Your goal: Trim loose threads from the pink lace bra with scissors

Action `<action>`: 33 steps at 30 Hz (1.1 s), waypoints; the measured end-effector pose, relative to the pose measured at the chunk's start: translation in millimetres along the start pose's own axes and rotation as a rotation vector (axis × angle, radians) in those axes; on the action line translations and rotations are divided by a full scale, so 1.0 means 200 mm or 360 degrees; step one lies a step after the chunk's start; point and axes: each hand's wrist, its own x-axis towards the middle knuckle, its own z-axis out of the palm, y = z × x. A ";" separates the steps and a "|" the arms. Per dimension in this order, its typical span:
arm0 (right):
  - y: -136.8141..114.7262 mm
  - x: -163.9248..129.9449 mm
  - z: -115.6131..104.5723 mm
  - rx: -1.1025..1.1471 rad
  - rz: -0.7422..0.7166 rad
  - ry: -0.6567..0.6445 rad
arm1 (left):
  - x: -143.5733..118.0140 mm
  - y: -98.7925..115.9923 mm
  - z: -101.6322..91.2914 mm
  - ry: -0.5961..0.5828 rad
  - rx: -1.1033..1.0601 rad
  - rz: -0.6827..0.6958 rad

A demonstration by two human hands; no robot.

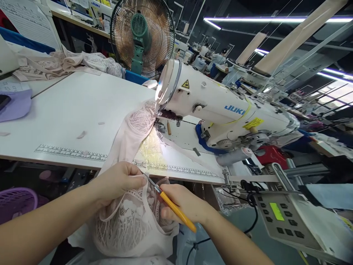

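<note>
A pale pink lace bra (121, 226) hangs over the table's front edge and down in front of me. My left hand (121, 182) pinches a strap part of it between thumb and fingers. In my right hand (180, 202) is an orange-handled tool (176, 208) with a slim metal tip. That tip meets the fabric right beside my left fingertips; whether it is a blade or a point I cannot make out. Another lace cup (142, 119), joined to a long pale band, lies under the head of the sewing machine (204, 95).
A printed ruler (74, 152) runs along the front of the white table (68, 110), with fabric scraps on top. Garments (63, 64) lie along the back edge near a large fan (142, 36). A control panel (286, 217) stands at right, a purple basket (19, 195) at left.
</note>
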 end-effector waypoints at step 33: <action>-0.09 -0.01 0.02 0.0166 -0.0070 0.0543 | -0.08 -0.05 -0.17 0.0080 0.0316 0.0689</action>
